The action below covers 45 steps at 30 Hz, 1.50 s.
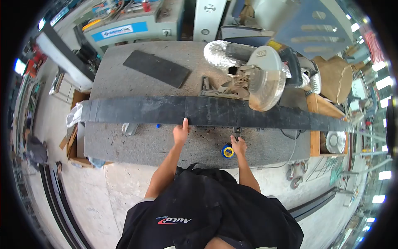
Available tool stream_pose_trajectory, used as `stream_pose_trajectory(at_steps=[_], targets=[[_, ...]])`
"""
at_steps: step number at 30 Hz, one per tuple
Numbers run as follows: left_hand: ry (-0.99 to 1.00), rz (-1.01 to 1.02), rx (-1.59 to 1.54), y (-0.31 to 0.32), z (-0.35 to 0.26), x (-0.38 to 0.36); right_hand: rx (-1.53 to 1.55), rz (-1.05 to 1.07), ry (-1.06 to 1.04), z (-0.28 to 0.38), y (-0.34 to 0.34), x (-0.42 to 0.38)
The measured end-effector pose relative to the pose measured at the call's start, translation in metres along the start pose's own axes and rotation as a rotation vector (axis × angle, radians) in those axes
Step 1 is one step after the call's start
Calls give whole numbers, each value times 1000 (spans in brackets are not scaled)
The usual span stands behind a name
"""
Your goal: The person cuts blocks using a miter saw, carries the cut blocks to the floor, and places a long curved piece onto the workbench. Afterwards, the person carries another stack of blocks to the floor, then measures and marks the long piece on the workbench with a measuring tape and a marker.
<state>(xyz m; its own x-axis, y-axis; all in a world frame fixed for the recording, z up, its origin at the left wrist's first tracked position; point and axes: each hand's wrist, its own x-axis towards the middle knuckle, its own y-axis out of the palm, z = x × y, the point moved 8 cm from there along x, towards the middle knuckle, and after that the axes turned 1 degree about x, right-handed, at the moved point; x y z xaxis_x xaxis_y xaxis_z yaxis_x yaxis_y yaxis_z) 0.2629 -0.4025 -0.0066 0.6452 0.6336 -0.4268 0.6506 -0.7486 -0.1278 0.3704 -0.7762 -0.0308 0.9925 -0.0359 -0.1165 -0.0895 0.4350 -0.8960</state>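
Note:
A long dark flat bar lies across the workbench from left to right. My left hand is at its near edge, with the thumb on the top face and the other fingers mostly hidden beneath. To the right, my right hand is closed just below the near edge, at a small dark metal piece that looks like part of a clamp. Beside that hand, a blue and yellow tape measure rests on the bench.
The grey workbench carries a dark rectangular plate at the back. An angle grinder with a large pale round guard and foil-wrapped hose sits behind the bar. A wooden box stands at the right end.

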Motion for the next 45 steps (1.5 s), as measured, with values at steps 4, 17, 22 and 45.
stream_pose_trajectory(at_steps=[4,17,22,45], targets=[[-93,341,132,2,-11,-34,366,128,37,17,-31,-23],[618,869,-51,-25,-305,-238,307,-386,-83,33,-75,-75],[1091,1240,-416,-31,-368,-308,151,-13,-16,30,-46,-21],[1363,918,-595,-83,-452,-324,-17,-101,-24,25,-45,-19]])
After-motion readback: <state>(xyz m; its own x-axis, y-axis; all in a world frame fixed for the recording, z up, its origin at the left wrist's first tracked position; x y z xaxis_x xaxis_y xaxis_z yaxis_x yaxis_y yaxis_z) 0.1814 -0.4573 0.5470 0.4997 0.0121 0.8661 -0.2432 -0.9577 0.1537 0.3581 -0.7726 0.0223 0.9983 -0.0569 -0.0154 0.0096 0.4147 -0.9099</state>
